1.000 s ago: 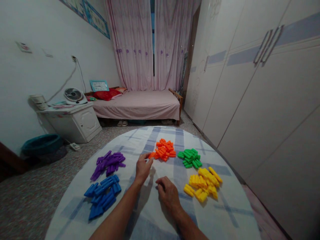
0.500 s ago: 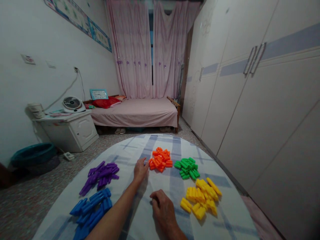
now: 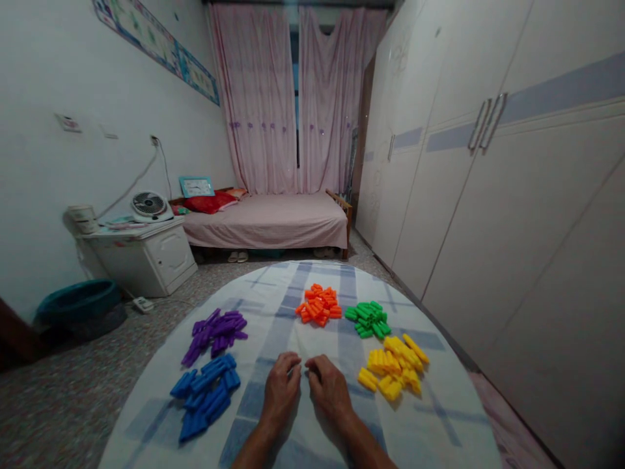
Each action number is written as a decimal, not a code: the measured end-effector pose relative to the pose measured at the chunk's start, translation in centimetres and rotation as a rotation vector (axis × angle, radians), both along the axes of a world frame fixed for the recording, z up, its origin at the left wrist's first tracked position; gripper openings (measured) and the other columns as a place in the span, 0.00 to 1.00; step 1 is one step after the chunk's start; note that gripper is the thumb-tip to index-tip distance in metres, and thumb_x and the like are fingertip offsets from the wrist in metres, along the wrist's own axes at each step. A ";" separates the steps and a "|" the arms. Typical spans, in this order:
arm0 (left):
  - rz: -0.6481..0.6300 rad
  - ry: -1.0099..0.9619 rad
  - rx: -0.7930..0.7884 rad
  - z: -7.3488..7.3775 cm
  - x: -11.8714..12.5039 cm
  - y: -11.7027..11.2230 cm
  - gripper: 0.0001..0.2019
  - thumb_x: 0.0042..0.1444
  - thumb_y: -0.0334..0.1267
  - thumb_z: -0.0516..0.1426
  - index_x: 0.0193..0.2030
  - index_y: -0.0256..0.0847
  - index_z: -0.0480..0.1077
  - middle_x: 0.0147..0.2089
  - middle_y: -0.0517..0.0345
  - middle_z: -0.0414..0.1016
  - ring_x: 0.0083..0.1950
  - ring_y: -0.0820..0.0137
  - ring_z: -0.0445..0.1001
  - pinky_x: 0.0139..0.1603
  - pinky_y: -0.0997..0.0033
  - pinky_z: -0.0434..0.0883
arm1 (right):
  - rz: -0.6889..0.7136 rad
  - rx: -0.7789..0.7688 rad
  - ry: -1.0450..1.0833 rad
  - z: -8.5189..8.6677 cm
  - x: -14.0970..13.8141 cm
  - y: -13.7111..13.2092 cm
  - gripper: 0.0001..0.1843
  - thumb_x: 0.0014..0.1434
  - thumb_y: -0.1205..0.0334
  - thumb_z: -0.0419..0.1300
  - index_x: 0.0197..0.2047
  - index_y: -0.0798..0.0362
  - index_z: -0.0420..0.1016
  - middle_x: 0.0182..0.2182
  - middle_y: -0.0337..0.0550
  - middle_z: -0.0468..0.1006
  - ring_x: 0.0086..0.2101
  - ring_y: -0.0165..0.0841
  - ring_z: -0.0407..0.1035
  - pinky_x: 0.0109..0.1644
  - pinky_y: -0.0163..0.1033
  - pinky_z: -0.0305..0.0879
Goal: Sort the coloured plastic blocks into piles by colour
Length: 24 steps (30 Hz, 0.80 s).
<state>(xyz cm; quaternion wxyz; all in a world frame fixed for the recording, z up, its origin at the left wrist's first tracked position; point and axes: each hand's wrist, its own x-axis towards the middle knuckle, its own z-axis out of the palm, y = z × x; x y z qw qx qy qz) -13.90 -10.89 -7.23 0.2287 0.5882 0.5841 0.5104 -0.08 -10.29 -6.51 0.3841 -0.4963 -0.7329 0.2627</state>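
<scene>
My left hand (image 3: 283, 385) rests on the tablecloth near the middle of the round table, fingers loosely bent and thumb a little apart; nothing shows in it. Beside it, my right hand (image 3: 330, 385) lies in much the same loose curve, also with nothing visible. A small gap separates the two sets of fingertips. Beyond them sits a pile of orange plastic pieces (image 3: 319, 306). Green pieces (image 3: 368, 320) and yellow pieces (image 3: 394, 366) are heaped to the right. Off to the left lie purple pieces (image 3: 216, 333) and larger-looking blue pieces (image 3: 208, 394). My palms are hidden.
A white and blue checked cloth (image 3: 254, 312) covers the table. Behind it stands a bed (image 3: 273, 221), with a white cabinet (image 3: 161, 254) carrying a fan (image 3: 150, 204) on the left. A tall wardrobe (image 3: 512, 247) lines the right side.
My left hand has drawn back from beside the orange pile to lie next to my right hand. My right hand has shifted slightly forward. The view has moved a little.
</scene>
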 end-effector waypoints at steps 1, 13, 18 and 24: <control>-0.021 0.008 -0.004 0.1 -0.1 0.0 0.11 0.53 0.38 0.52 0.37 0.39 0.75 0.43 0.48 0.75 0.48 0.61 0.74 0.52 0.58 0.71 | 0.012 -0.014 0.019 -0.1 0.2 0.1 0.13 0.54 0.71 0.51 0.39 0.52 0.74 0.35 0.42 0.76 0.38 0.33 0.71 0.43 0.34 0.62; -0.058 0.073 -0.053 0.2 -0.3 0.6 0.11 0.56 0.40 0.49 0.33 0.40 0.72 0.35 0.53 0.74 0.39 0.64 0.74 0.43 0.66 0.70 | 0.054 0.011 0.033 -0.7 0.6 0.6 0.14 0.56 0.72 0.50 0.39 0.52 0.74 0.36 0.42 0.75 0.38 0.31 0.71 0.43 0.33 0.62; -0.064 0.071 -0.053 0.1 -0.4 0.7 0.11 0.55 0.41 0.50 0.34 0.41 0.73 0.35 0.54 0.75 0.39 0.64 0.74 0.42 0.67 0.70 | 0.063 -0.005 0.034 -0.8 0.8 0.8 0.14 0.55 0.72 0.51 0.39 0.53 0.75 0.35 0.42 0.76 0.38 0.32 0.71 0.43 0.34 0.63; -0.061 0.064 -0.050 0.0 -0.5 0.8 0.12 0.54 0.42 0.51 0.33 0.41 0.73 0.34 0.54 0.75 0.38 0.64 0.74 0.41 0.67 0.70 | 0.048 0.000 0.034 -1.4 0.8 1.0 0.14 0.54 0.72 0.52 0.40 0.52 0.75 0.35 0.42 0.77 0.38 0.31 0.72 0.43 0.33 0.63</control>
